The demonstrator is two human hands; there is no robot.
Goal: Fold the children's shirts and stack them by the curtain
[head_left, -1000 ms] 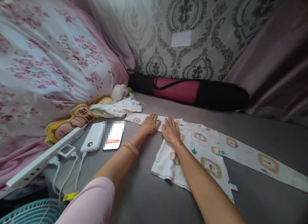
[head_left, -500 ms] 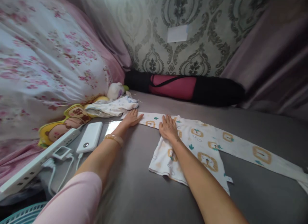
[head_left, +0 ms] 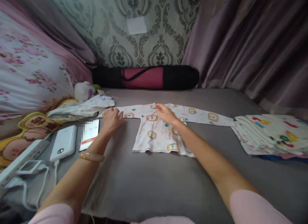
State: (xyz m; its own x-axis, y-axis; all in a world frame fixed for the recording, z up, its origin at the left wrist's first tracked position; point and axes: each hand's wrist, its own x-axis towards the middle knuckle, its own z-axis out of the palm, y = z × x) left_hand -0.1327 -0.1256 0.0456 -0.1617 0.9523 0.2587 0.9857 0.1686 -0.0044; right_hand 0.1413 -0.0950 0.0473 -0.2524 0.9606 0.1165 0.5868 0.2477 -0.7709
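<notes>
A white long-sleeved child's shirt point(head_left: 160, 134) with orange lion faces and green leaves lies spread on the grey bed surface, both sleeves stretched out sideways. At the end of its left sleeve, my left hand point(head_left: 112, 119) has curled fingers closed on the cuff. My right hand point(head_left: 166, 115) is at the neckline, thumb and fingers pinched together on the cloth; part of the collar is hidden behind it. The right sleeve's cuff reaches a stack of folded clothes point(head_left: 274, 134).
On the left are a phone point(head_left: 89, 135), a white power bank point(head_left: 64, 142), a power strip point(head_left: 26, 158) with cables, a yellow cartoon cushion point(head_left: 36, 127) and a crumpled pale garment point(head_left: 77, 107). A black and red long bag point(head_left: 144, 78) lies along the wall.
Both hands went from lying flat on the shirt to curled fingers, the right one now at the neckline. The view has turned right, bringing the folded stack into sight.
</notes>
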